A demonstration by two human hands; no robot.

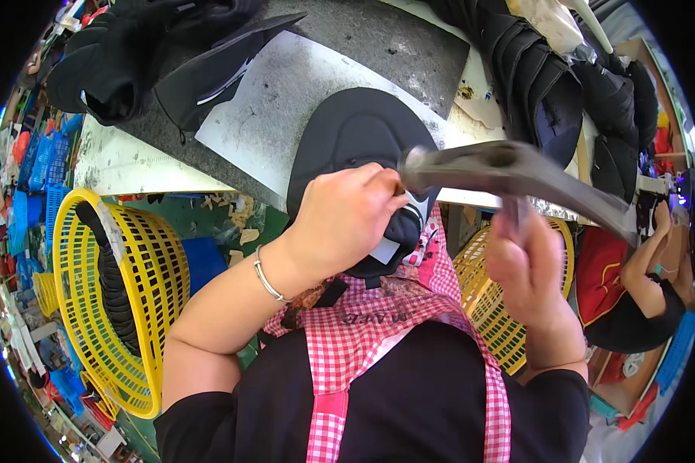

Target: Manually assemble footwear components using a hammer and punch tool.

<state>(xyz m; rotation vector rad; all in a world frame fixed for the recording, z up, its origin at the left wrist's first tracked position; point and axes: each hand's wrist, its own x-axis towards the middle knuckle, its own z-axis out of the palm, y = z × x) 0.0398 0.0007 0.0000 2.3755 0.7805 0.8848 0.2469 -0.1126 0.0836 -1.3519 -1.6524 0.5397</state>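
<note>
A black cap [355, 116] lies at the near edge of the work table, its brim over a white sheet [247, 127] and its crown toward the worker's checked apron [347, 332]. The worker's left hand [346, 214], a bangle [267, 281] at the wrist, rests over the join of brim and crown, fingers bent and pressed together; what they pinch, if anything, cannot be told behind the knuckles. The right hand [527, 262], slightly blurred, wraps its fingers around the handle of a hammer [510, 166] whose round face stands just beside the left fingertips. Good hammering here likely calls for short, square blows, the cap backed firmly from below and those fingertips drawn well back from the striking line. Farther out, a dark mat [409, 46] spreads under the sheet, with black caps [116, 69] piled at left and a nested black stack [537, 92] at right. Below, 2 yellow baskets [68, 255] flank the worker, the left basket holding a row of dark pieces [114, 285]. At far right shows a co-worker's bare arm [642, 282].
</note>
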